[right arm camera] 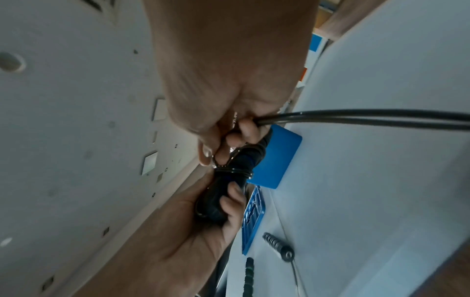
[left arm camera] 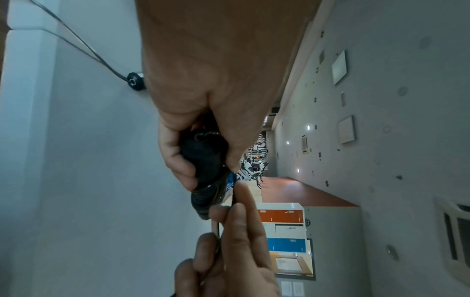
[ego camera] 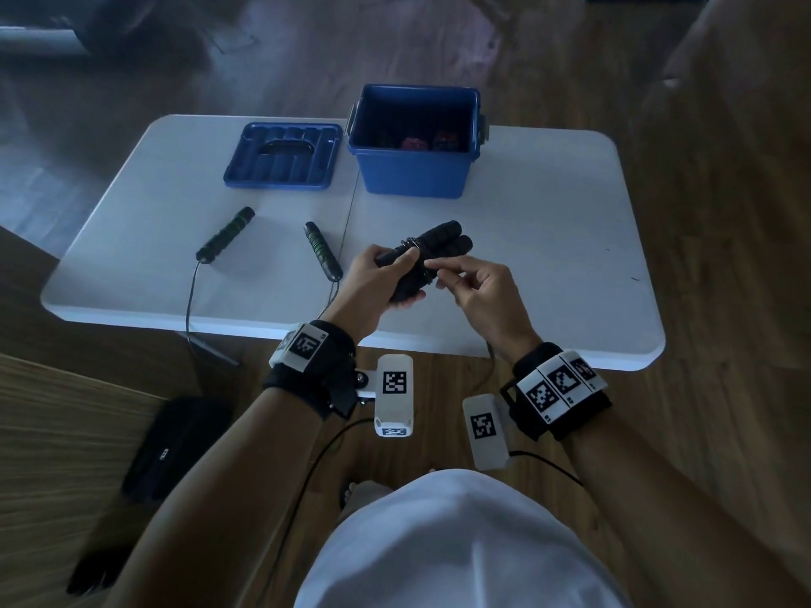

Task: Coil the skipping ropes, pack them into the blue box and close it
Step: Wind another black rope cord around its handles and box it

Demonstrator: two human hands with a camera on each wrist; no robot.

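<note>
The box [ego camera: 412,168] and its lid [ego camera: 283,156] look like smooth blue plastic. The table [ego camera: 526,239] is white, smooth and matt. The floor [ego camera: 724,212] looks like wood with a grain. The cord [right arm camera: 381,118] is black and shiny. The black handles [ego camera: 439,241] look soft and bumpy, like foam.

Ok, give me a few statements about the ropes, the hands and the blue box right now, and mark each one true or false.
1. The blue box is open. True.
2. The lid sits on the box. False: it lies on the table beside it.
3. The left hand holds the black handles. True.
4. The right hand is empty. False: it pinches the cord.
5. The green-handled rope is coiled. False: it lies loose on the table.
</note>
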